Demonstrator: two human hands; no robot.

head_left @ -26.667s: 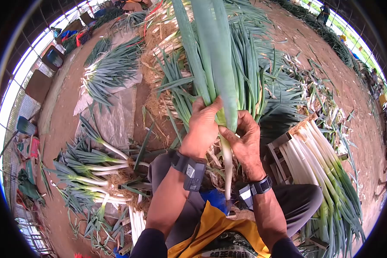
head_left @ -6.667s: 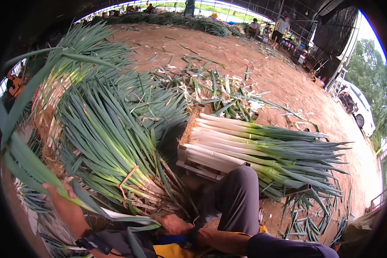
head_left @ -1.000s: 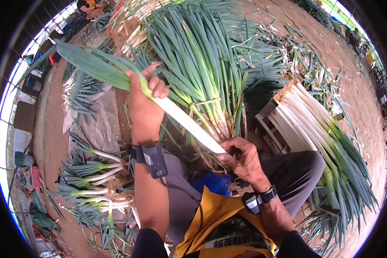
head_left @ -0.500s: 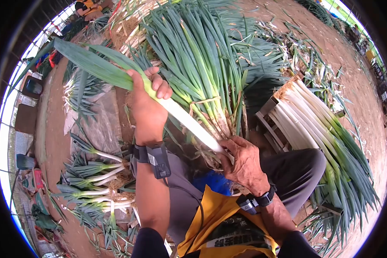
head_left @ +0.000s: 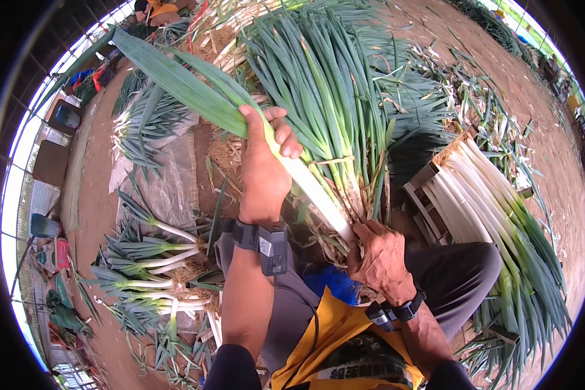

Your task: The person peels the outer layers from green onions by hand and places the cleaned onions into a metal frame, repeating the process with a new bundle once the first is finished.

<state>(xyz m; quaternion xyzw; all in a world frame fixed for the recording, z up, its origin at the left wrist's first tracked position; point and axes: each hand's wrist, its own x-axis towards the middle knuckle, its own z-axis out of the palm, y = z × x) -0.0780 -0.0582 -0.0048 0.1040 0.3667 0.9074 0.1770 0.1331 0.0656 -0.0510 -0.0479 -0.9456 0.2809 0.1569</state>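
Scallion (head_left: pixel 309 181) slants between both sets of fingers, leaves up and left, white shaft running down to the right. Left hand (head_left: pixel 265 179): fingers clamped around the shaft where green turns white, thumb laid along the leaf side. Right hand (head_left: pixel 383 263): fingers closed on the lower end of the shaft, back of hand facing up; the very tip is covered, so no reading on whether roots remain.

Change over the last half second: right fingers now curl over the tip, whereas thumb and index were plainly visible either side of it. Left grip unchanged. Judgement: the work in hand sits at the lower end, the left hand serving as anchor.

Just beyond the shaft, above the right fingers: green bundle (head_left: pixel 318 97), bound by a pale tie (head_left: pixel 331 160). Right of the right fingers: slatted rack (head_left: pixel 429 218) carrying clean white-shafted stalks (head_left: pixel 491 214). Below the left fingers and farther left: smaller rooted stalks (head_left: pixel 156 266) on the ground. Left of the left fingers, well apart: plastic sheet (head_left: pixel 166 188). Below the right fingers: yellow apron (head_left: pixel 328 318).
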